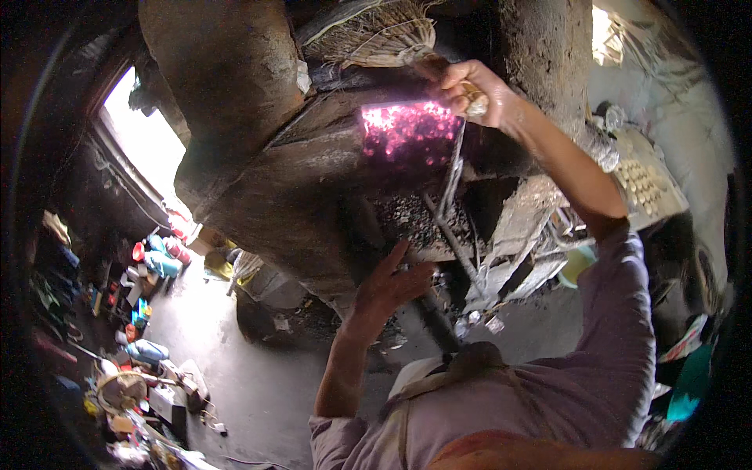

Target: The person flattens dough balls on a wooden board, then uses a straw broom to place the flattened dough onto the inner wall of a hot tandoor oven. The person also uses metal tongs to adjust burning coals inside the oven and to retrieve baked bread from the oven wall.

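Note:
My right hand [479, 94] is raised at the top, its fingers closed around the handle of a straw hand broom [376, 38]. The bristles point left, above the furnace opening. Just below and left of that hand, embers glow pink-white in the rectangular furnace mouth [405, 132]. My left hand [393, 285] is held lower, in front of the furnace, with fingers spread and nothing visible in it. Beyond its fingertips lie dark cinders [417, 217] in a recess. A long metal rod [455, 244] leans across them.
A rough earthen furnace body [276, 194] fills the middle. At right, a board [670, 197] carries rows of small pale pieces, and a pale green basin [576, 267] sits below. Vacuum flasks [163, 261], a basket [121, 390] and clutter line the left floor. Light enters through an opening [141, 135].

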Action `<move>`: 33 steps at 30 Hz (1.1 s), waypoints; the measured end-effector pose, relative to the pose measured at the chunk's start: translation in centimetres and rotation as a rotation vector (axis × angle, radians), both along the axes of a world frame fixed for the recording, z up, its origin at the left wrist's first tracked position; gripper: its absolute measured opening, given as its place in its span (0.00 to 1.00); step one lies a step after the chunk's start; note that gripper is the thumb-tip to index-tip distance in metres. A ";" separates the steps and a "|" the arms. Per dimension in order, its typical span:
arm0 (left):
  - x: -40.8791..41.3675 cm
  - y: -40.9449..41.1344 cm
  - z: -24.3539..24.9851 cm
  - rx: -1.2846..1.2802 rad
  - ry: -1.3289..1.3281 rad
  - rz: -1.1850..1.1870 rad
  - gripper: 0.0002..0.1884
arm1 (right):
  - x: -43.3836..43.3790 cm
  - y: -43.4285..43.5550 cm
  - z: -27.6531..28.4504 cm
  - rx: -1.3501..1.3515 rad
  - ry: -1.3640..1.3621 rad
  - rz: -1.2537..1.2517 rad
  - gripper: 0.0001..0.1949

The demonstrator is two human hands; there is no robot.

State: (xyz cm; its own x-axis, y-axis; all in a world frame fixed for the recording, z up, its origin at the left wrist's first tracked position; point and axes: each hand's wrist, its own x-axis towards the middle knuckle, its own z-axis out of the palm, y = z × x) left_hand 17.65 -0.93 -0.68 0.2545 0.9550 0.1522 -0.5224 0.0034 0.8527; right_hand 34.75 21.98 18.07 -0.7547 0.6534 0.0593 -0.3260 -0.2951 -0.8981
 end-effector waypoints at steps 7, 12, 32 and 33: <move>2.7 -4.5 -5.5 -0.029 -0.116 0.388 0.34 | -3.5 4.9 3.5 -0.155 0.084 0.068 0.09; 4.5 -6.8 -8.2 -0.102 -0.129 0.581 0.30 | -6.0 7.4 6.6 -0.123 0.350 0.501 0.06; 7.5 -3.6 -9.1 -0.200 -0.062 0.377 0.34 | -1.3 5.7 2.0 -0.301 0.407 0.554 0.07; 7.7 -3.6 -9.1 -0.225 -0.029 0.398 0.34 | -1.2 5.2 1.8 -0.225 0.389 0.475 0.09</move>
